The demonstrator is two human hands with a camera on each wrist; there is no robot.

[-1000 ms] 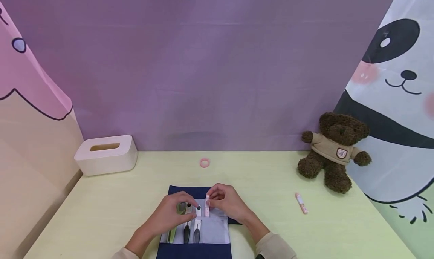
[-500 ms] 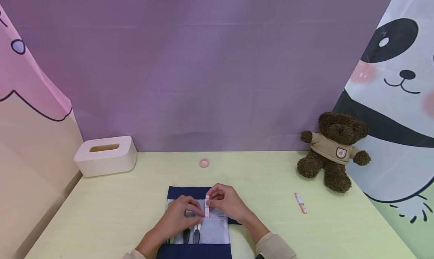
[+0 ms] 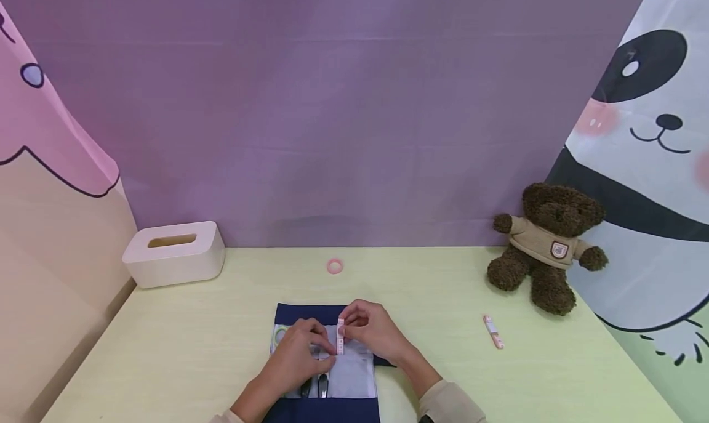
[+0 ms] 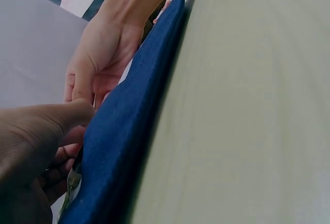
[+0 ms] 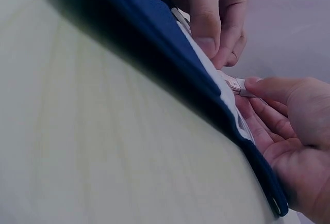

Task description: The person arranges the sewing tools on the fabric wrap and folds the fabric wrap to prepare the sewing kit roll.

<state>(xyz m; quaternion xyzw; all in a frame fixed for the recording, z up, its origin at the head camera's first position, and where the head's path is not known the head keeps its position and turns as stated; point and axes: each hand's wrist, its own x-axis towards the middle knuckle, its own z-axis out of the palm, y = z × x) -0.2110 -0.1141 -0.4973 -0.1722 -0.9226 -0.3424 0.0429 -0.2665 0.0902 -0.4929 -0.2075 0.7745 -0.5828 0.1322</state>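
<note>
Yellow-green table (image 3: pixel 166 349) carried the blue tool roll (image 3: pixel 310 313), laid flat for access. R hand (image 3: pixel 372 332) pinched pink strip (image 3: pixel 340 337) upright; L hand (image 3: pixel 296 355), fingers curled, pressed on the tools (image 3: pixel 323 386) to steady them.

Two bare hands, left hand (image 3: pixel 293 356) and right hand (image 3: pixel 373 332), no rings or watch in sight, beige long sleeves (image 3: pixel 448 404) ending at the wrists, dark inner cuff edge on the right
</note>
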